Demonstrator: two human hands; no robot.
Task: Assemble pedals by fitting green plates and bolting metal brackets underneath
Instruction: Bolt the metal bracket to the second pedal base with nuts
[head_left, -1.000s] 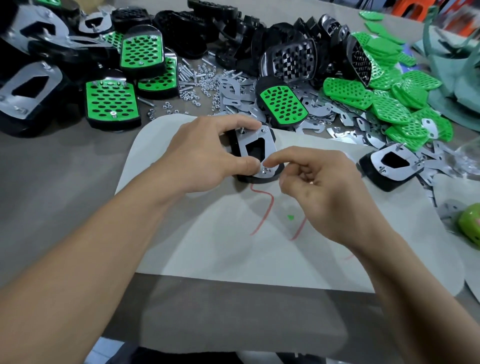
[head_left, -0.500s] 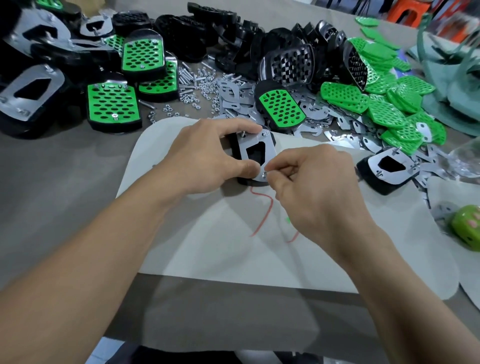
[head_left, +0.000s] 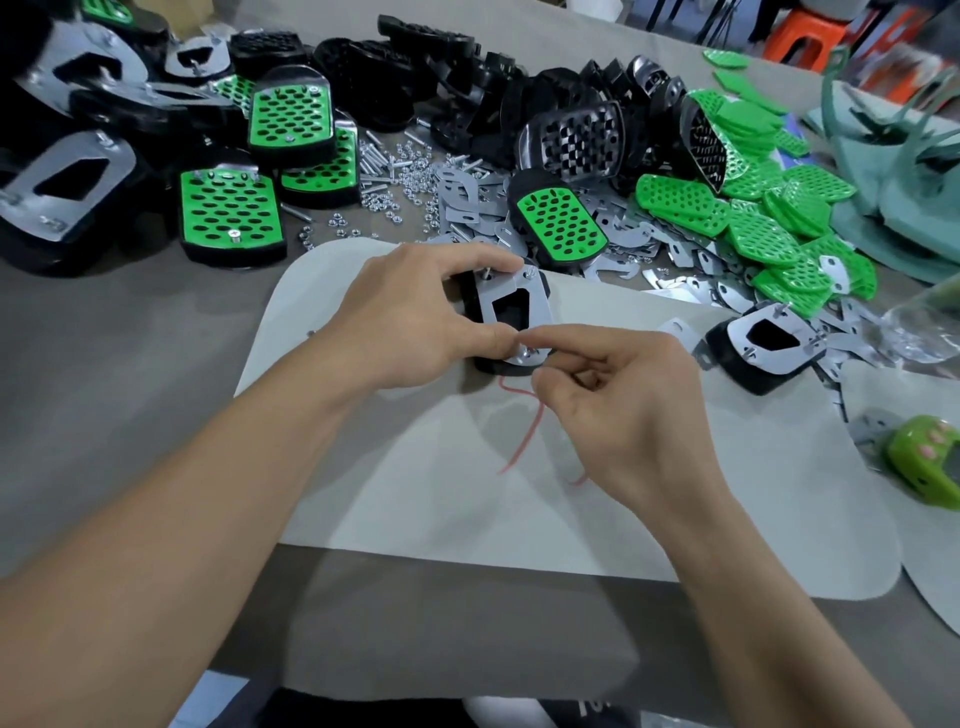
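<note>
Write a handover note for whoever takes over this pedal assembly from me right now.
Left hand grips the upturned pedal on the white mat. Right hand pinches the near bolt of the metal bracket.
Done: bracket seated over its bolts.
Left: tighten every bolt; any nut is hidden under the fingers.
Loose nuts lie beyond the mat, green plates far right.

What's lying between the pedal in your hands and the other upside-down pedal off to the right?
The head view shows one loose metal bracket on the pale mat between the held pedal and the other pedal.
</note>
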